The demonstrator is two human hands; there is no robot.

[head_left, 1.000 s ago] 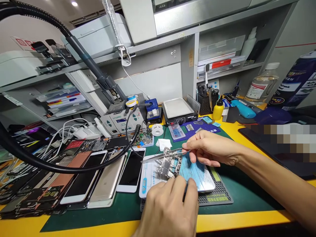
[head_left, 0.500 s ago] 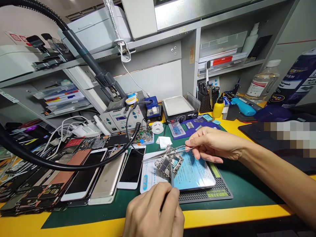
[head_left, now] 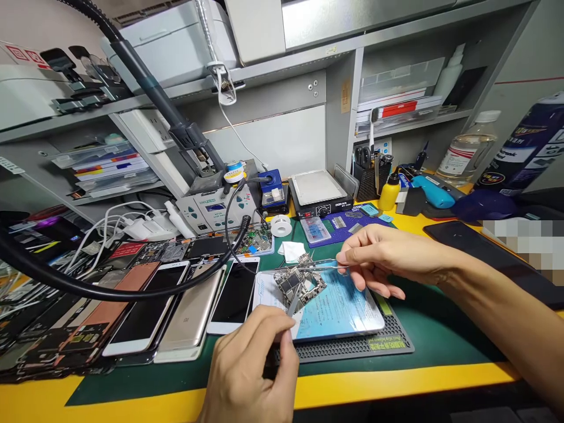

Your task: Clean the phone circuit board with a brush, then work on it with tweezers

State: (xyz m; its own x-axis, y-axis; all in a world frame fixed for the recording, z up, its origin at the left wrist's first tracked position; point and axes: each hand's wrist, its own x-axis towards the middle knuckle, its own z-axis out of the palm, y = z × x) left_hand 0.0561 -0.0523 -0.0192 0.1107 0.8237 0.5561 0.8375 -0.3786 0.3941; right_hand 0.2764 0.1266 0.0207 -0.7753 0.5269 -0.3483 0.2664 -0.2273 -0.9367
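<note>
Bench repair, close up: my right hand [head_left: 388, 258] pinches tweezers [head_left: 317, 266] between thumb and fingers, the slim steel arms reaching left across the top of a phone logic board [head_left: 299, 285]; whether the tips clamp the board, I cannot tell. My left hand [head_left: 247, 367], its fingers pressed together, grips a narrow metal tool [head_left: 293, 301] whose end meets the board near its lower edge. The board sits above the left part of a blue-and-white printed card [head_left: 341, 308], which lies on a black rubber mat [head_left: 352, 348] atop a green bench mat [head_left: 440, 341]. Just beyond the card are a white cloth [head_left: 291, 251] and a white roll [head_left: 281, 225]. To the left of my hands, a white phone [head_left: 233, 299] lies beside a gold phone [head_left: 187, 311], and a black hose [head_left: 132, 292] curves above them. Farther back along the bench stand a soldering station [head_left: 215, 211], a preheater plate [head_left: 317, 189] and a yellow bottle [head_left: 390, 197].
</note>
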